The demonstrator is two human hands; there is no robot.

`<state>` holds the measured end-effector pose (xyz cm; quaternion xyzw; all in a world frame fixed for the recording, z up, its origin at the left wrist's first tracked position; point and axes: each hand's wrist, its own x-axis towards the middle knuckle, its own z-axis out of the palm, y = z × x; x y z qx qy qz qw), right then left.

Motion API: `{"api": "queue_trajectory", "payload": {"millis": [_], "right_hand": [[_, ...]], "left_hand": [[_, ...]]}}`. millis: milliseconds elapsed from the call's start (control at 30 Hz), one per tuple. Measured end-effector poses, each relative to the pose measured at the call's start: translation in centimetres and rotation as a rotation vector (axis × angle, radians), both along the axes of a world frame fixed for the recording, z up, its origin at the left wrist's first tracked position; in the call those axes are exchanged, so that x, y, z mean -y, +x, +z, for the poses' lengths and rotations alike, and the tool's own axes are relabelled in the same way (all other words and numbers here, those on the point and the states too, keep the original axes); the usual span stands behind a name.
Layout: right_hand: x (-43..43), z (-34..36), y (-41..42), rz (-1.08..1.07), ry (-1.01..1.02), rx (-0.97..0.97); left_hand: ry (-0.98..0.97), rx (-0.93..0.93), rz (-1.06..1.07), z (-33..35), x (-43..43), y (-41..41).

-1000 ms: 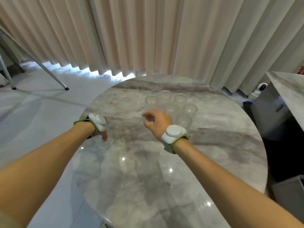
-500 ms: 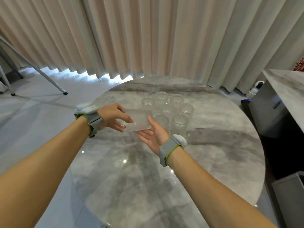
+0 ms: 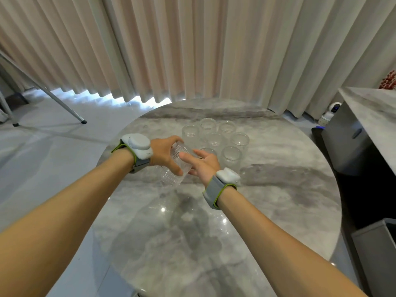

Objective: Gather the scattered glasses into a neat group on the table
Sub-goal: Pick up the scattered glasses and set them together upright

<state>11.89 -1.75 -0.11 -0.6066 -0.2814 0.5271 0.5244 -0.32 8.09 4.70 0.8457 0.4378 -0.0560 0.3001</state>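
A clear ribbed glass (image 3: pixel 177 166) is held tilted above the round marble table (image 3: pixel 214 232), just left of the group. My left hand (image 3: pixel 166 154) is wrapped around its upper part. My right hand (image 3: pixel 202 165) touches its right side, thumb on the glass and fingers spread beneath. Several clear glasses (image 3: pixel 215 139) stand upright close together on the far middle of the table; the nearest ones are (image 3: pixel 231 156) and one partly hidden behind my right hand.
Beige curtains (image 3: pixel 192 50) hang behind the table. A grey cabinet (image 3: pixel 353 136) and a marble counter (image 3: pixel 377 108) stand to the right, a small white camera (image 3: pixel 330 112) on the floor beside them. A tripod leg (image 3: pixel 64 103) crosses the floor at left.
My left hand took a glass from the table's left edge, lifted it and carried it right toward the group. My right hand turned over and now touches the tilted glass.
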Motion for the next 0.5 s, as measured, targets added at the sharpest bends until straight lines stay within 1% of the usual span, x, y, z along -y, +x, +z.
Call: {"api": "queue_trajectory", "payload": {"millis": [100, 167, 200, 267, 333, 400, 500], "right_hand": [[0.3, 0.2, 0.2, 0.067, 0.021, -0.019], [0.1, 0.6, 0.6, 0.074, 0.048, -0.035], [-0.2, 0.6, 0.9, 0.055, 0.056, -0.002], [-0.6, 0.1, 2.1, -0.027, 0.067, 0.150], [-0.9, -0.6, 4.1, -0.117, 0.056, 0.266], [-0.9, -0.5, 6.1, -0.201, 0.044, 0.356], [-1.1, 0.0, 9.1, -0.247, 0.015, 0.578]], "left_hand": [[0.000, 0.027, 0.023, -1.1, -0.2, -0.4], [0.023, 0.112, 0.126, -2.1, -0.4, -0.8], [0.037, 0.159, 0.206, -2.6, -0.7, -1.2], [0.055, 0.233, 0.378, -3.8, -1.5, -2.0], [0.029, 0.298, 0.491, -4.9, -2.3, -2.2], [0.018, 0.354, 0.566, -6.2, -2.8, -1.5], [0.024, 0.402, 0.607, -7.9, -2.8, -0.1]]}}
